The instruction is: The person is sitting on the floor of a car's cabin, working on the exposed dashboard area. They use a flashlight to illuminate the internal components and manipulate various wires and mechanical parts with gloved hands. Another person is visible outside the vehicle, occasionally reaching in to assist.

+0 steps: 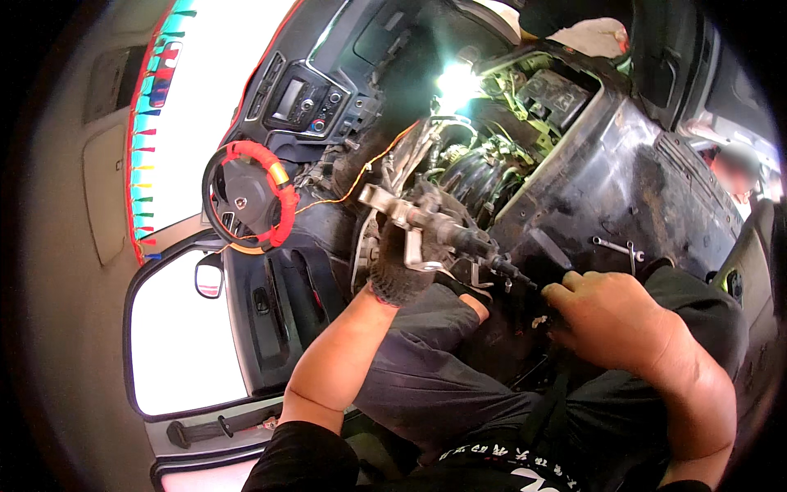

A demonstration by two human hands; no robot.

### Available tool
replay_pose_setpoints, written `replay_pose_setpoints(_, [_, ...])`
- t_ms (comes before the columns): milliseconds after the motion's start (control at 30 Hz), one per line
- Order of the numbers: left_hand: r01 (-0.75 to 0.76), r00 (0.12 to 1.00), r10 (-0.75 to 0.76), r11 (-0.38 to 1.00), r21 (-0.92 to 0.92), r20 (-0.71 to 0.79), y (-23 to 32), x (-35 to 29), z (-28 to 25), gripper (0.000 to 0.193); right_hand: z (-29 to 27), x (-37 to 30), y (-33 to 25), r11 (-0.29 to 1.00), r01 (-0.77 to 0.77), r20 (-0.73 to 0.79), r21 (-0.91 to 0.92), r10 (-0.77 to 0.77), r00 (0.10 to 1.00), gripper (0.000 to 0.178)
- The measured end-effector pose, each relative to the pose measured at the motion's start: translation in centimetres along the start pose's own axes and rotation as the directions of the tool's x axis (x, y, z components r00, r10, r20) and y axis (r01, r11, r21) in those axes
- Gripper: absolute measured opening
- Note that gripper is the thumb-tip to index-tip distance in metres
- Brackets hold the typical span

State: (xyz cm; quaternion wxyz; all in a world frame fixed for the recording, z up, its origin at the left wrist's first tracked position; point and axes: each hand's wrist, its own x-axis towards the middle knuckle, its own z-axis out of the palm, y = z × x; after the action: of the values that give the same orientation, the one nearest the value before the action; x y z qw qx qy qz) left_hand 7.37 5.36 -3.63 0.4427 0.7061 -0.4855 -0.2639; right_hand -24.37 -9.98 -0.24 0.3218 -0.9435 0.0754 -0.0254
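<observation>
Around you is a vehicle cabin: an uncovered engine with dark hoses (482, 182) between 1 and 2 o'clock, a glaring white work lamp (459, 84) just before 1, and a round, red-wrapped steering wheel (250, 203) between 9 and 10. Your dark-gloved left hand (400, 272) is closed around a long grey metal assembly (443, 229), which spans the middle of your view, its black rod-like end toward 4 o'clock. Your bare right hand (611, 318), between 3 and 4, curls just beside that end; I can't tell whether it grips anything. A silver open-ended wrench (619, 248) lies at 3.

The step in hand looks like turning or positioning the assembly by hand. The next move seems to call for a firm left grip, with your right hand guiding the black end.
</observation>
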Motion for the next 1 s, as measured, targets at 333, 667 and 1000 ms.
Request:
replay_pose_setpoints(333, [-0.462,0.887,0.399,0.755,0.465,0.233,7.0,1.6,2.6,0.027,-1.6,0.7,-0.3,0.995,-0.104,-0.062,0.0,0.104,0.993,0.03])
replay_pose_setpoints(667, [-0.04,0.958,0.087,0.984,-0.174,0.275,8.4,1.5,3.2,0.014,-2.5,1.9,-0.2,0.96,-0.184,-0.254,0.209,0.235,0.938,0.028])
replay_pose_setpoints(1000, [-0.41,0.903,0.373,0.894,0.178,0.212,8.2,1.7,3.1,0.013,-2.5,2.2,-0.6,0.943,-0.187,-0.278,0.276,0.265,0.923,0.023])
